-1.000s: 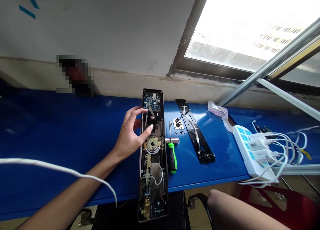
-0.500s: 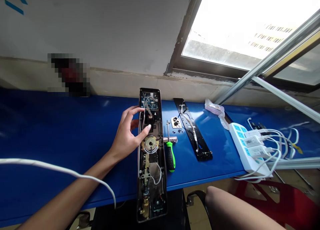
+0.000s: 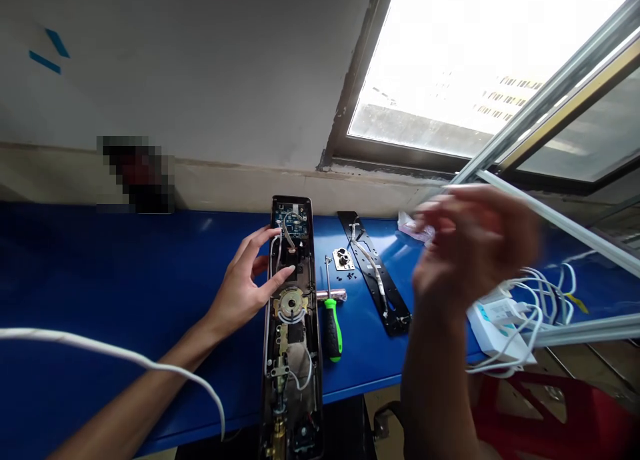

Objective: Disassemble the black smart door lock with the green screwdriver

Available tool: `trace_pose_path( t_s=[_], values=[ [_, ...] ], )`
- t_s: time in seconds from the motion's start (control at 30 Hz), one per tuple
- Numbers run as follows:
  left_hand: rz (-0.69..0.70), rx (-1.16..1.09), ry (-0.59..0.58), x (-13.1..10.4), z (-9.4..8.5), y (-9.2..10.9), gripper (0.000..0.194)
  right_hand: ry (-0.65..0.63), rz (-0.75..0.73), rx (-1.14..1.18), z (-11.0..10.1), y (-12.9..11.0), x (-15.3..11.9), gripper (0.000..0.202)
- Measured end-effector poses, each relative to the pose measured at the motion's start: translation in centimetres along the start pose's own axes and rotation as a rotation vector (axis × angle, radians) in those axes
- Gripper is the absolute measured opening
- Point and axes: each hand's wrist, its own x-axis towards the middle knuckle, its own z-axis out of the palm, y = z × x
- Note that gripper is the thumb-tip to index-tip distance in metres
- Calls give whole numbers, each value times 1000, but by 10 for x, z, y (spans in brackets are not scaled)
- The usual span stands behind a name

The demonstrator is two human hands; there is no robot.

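A long, dark door-lock housing [image 3: 291,333] lies with its inside up, its near end past the table's front edge. Blue circuit board, round metal disc and brass parts show within it. My left hand [image 3: 245,277] rests over the housing's left rim. Its thumb and index finger are spread, tips near the black module [image 3: 290,263] and the thin wires; the other fingers are partly hidden. My right hand [image 3: 475,240] is raised in the air at the right, smeared by motion, so its fingers are unclear. A green-and-black screwdriver [image 3: 332,330] lies just right of the housing.
Right of the screwdriver are a small metal plate [image 3: 343,259], tiny black screws [image 3: 346,277] and a long black panel [image 3: 370,267] with a cable. Plugged chargers crowd a white power strip [image 3: 495,333]. A white cable [image 3: 125,357] hangs across the left foreground.
My right hand has come up from the lower right into the air, over the power strip's side. The left hand keeps its place on the housing while the whole view has shifted slightly.
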Motion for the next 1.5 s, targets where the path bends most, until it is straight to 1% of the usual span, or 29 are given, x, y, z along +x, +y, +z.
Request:
trace_pose_path(
  t_s=[0.03, 0.1, 0.13, 0.17, 0.23, 0.27, 0.33, 0.4, 0.47, 0.53, 0.57, 0.63, 0.7, 0.77, 0.83, 0.9, 1.0, 1.07, 1.13, 1.3, 1.4, 1.5],
  values=[
    [5, 26, -20, 0, -1, 1, 61, -20, 33, 50, 8, 6, 2, 25],
    [39, 149, -33, 1, -4, 7, 59, -99, 98, 141, 27, 23, 5, 22],
    [68, 238, -18, 1, -5, 11, 57, -158, 114, 156, 37, 32, 5, 20],
    [105, 330, 7, 2, -6, 15, 54, -184, 126, 157, 46, 41, 3, 20],
    [201, 460, 56, 6, -6, 26, 45, -210, 153, 138, 59, 57, -3, 24],
    [258, 494, 61, 10, -6, 32, 38, -226, 162, 124, 63, 64, -7, 24],
    [388, 522, 22, 21, -3, 44, 22, -261, 171, 94, 67, 75, -15, 25],
    [486, 501, -106, 35, 1, 53, 16, -307, 178, 57, 65, 82, -21, 25],
    [548, 492, -269, 51, 8, 59, 18, -355, 184, 15, 61, 89, -26, 24],
    [564, 523, -427, 65, 15, 62, 19, -393, 186, -26, 57, 95, -27, 22],
    [560, 545, -485, 70, 18, 62, 20, -412, 185, -42, 54, 98, -27, 22],
    [552, 573, -561, 78, 24, 59, 21, -459, 175, -54, 49, 102, -27, 19],
    [555, 566, -600, 81, 27, 55, 21, -516, 165, -41, 46, 102, -26, 16],
    [557, 549, -608, 84, 25, 51, 20, -566, 162, -19, 45, 98, -25, 14],
    [560, 539, -585, 86, 19, 48, 20, -608, 162, 3, 47, 88, -26, 11],
    [563, 530, -537, 90, 11, 46, 20, -664, 160, 20, 53, 75, -28, 8],
    [583, 516, -479, 95, 2, 43, 17, -696, 193, -12, 65, 56, -33, 11],
    [603, 524, -475, 97, -1, 43, 16, -703, 218, -48, 72, 48, -37, 14],
    [619, 537, -481, 98, -3, 44, 16, -722, 237, -74, 77, 45, -39, 18],
    [596, 591, -510, 100, -5, 54, 18, -785, 280, -84, 84, 44, -43, 22],
    [611, 588, -472, 102, -8, 55, 16, -797, 308, -75, 87, 43, -44, 22],
    [608, 577, -443, 104, -13, 54, 16, -764, 357, -65, 88, 42, -43, 21]
  ],
)
